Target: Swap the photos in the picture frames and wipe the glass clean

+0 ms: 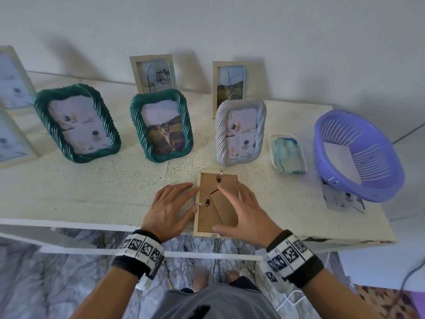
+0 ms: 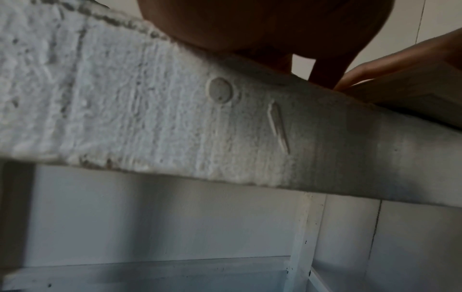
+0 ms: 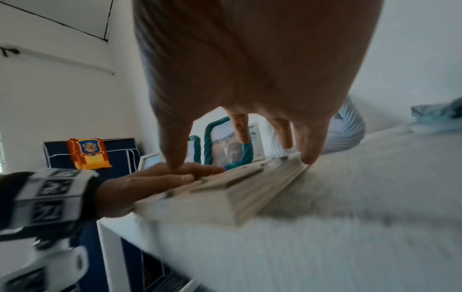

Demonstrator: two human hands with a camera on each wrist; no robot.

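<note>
Right hand (image 1: 243,210) spread over the back of a small pale wooden frame (image 1: 215,204), fingers straight and apart, holding nothing; in the right wrist view a fingertip (image 3: 308,159) comes down at the frame's right edge, the rest hover above the backing. Left hand (image 1: 171,209) lies flat on the table (image 1: 92,194), fingers straight and close together, tips touching the frame's left edge; grips nothing. Frame lies face down at the table's near edge, brown backing board up, its stand flap (image 1: 224,209) and two black turn clips (image 1: 218,179) showing; near end slightly overhangs the edge. Whether the clips are turned open, cannot tell. Just beyond it stands a white twisted-rim frame (image 1: 240,132), upright, leaning back. Left of that a teal twisted-rim frame with a cat photo (image 1: 161,125), then a second teal frame (image 1: 77,123) further left. Behind them, near the wall, two pale wooden frames (image 1: 153,73) stand upright, the right one (image 1: 230,85) also holding a cat picture. More pale frames (image 1: 13,107) at the far left, partly cut off. Right of the white frame, a small white tray (image 1: 274,153) holds a folded blue-green cloth (image 1: 288,155). Further right a purple slotted basket (image 1: 358,155) sits tilted, resting on a loose photo (image 1: 340,199) near the table's right end. Both wrists wear bands with black-and-white markers (image 1: 140,247).
</note>
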